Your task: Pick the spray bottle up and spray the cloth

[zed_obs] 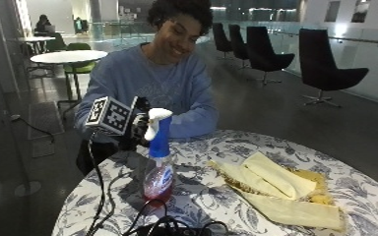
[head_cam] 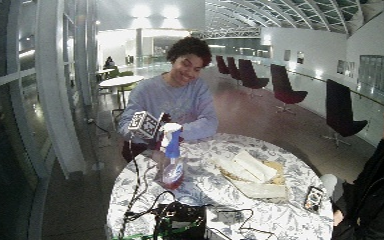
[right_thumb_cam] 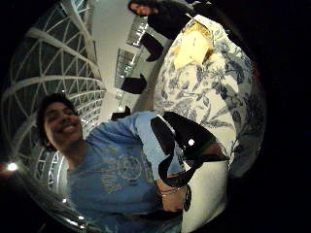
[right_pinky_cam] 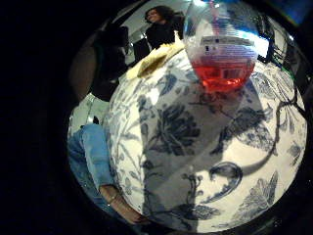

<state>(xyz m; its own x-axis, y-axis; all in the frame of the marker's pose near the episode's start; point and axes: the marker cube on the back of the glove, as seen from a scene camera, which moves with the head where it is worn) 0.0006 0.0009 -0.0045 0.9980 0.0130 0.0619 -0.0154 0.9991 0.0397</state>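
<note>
Gloved right hand point(zed_obs: 134, 129) behind spray bottle point(zed_obs: 158, 164) head, fingers unclear; bottle upright on floral tablecloth point(zed_obs: 241, 142), beside yellow cloth point(zed_obs: 277, 189).

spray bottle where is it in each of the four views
Little finger side palm view: spray bottle on the floral tablecloth, pink liquid low.
Thumb side palm view: not in it.
Outside view: near the table's edge, by the gloved hand.
Wide outside view: same spot.
Shared landmark: yellow cloth.

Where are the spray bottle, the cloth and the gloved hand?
spray bottle point(zed_obs: 159, 172): outside view, clear lower body.
cloth point(zed_obs: 277, 183): outside view, middle folded layer.
right hand point(zed_obs: 137, 129): outside view, black glove behind the trigger head.
</note>
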